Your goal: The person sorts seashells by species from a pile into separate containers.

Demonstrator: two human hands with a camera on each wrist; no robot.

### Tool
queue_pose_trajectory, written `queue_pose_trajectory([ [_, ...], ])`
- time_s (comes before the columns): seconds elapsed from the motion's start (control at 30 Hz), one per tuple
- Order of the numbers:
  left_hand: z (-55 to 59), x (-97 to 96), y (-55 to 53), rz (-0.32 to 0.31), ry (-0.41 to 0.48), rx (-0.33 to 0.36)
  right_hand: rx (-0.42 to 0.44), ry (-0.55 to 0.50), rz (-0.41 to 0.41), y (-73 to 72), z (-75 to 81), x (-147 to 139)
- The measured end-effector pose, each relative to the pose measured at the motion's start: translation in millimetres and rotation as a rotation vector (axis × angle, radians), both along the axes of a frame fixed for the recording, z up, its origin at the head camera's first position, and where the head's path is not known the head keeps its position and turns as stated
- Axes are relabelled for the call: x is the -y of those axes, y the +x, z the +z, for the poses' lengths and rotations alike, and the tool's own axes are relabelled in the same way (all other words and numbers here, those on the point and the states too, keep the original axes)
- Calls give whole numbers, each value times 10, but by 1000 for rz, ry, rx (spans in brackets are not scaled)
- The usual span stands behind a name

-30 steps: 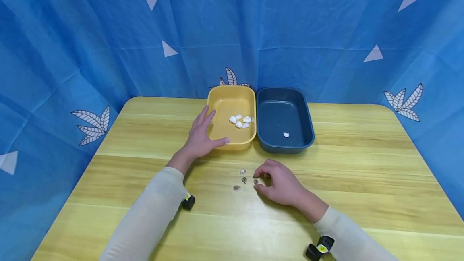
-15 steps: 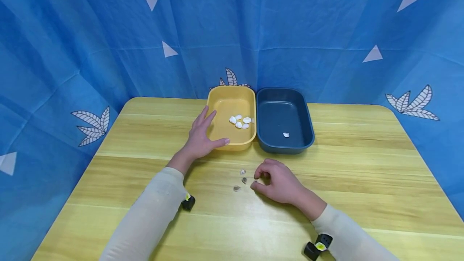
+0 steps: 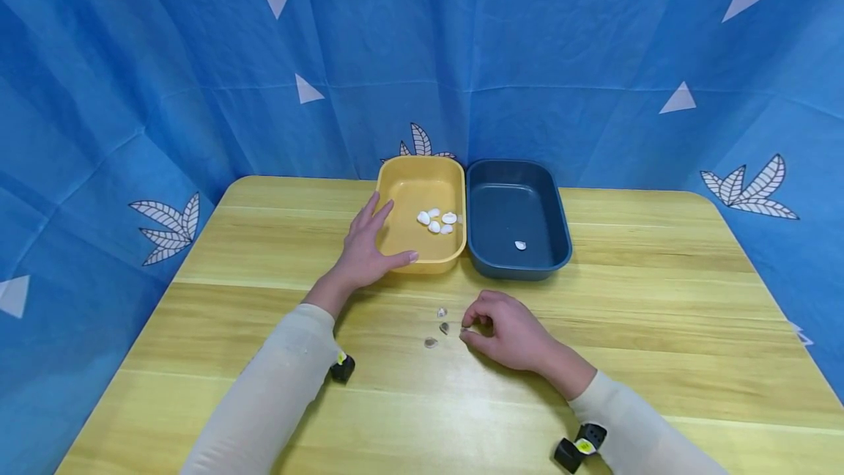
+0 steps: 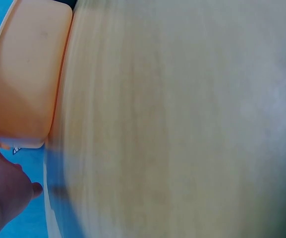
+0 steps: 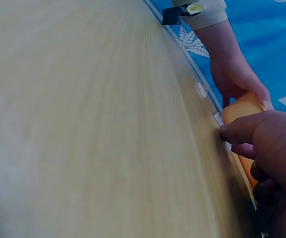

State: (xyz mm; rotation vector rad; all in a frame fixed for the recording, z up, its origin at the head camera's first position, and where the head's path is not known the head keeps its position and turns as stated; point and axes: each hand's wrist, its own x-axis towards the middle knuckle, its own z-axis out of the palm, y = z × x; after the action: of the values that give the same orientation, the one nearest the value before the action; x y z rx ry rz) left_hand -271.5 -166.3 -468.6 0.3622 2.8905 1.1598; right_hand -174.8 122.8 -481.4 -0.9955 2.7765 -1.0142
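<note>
My right hand (image 3: 508,330) pinches a small seashell between thumb and forefinger, low over the table; the fingertips mostly hide it. Left of it lie a pale shell (image 3: 442,312), a dark shell (image 3: 445,328) and a grey-brown shell (image 3: 431,343). The left hand (image 3: 365,251) rests against the yellow tray (image 3: 422,267), fingers spread along its left side and thumb over the front rim. Several white shells (image 3: 434,226) lie in that tray. In the right wrist view, the right hand (image 5: 279,153) partly covers the tray.
A dark blue tray (image 3: 517,270) stands against the yellow one's right side, with one pale shell (image 3: 520,245) inside. Both sit toward the back of the wooden table (image 3: 659,314). Behind the table hangs a blue patterned curtain (image 3: 560,57).
The right thumb and forefinger have closed on the shell that showed between them a second ago. The left hand and both trays stay in place.
</note>
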Motion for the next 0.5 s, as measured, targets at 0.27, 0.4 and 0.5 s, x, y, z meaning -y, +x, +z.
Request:
queue_pose_trajectory([
  [0.27,-13,9,16,-13,-2,-21,17,-10,31,-19,-16,-31],
  [0.4,-20,16,20,-16,-7,-26,32,-25,86,-41,-34,-42],
  [0.5,-27,22,21,-17,-4,-29,29,-44,79,-48,-48,-35],
])
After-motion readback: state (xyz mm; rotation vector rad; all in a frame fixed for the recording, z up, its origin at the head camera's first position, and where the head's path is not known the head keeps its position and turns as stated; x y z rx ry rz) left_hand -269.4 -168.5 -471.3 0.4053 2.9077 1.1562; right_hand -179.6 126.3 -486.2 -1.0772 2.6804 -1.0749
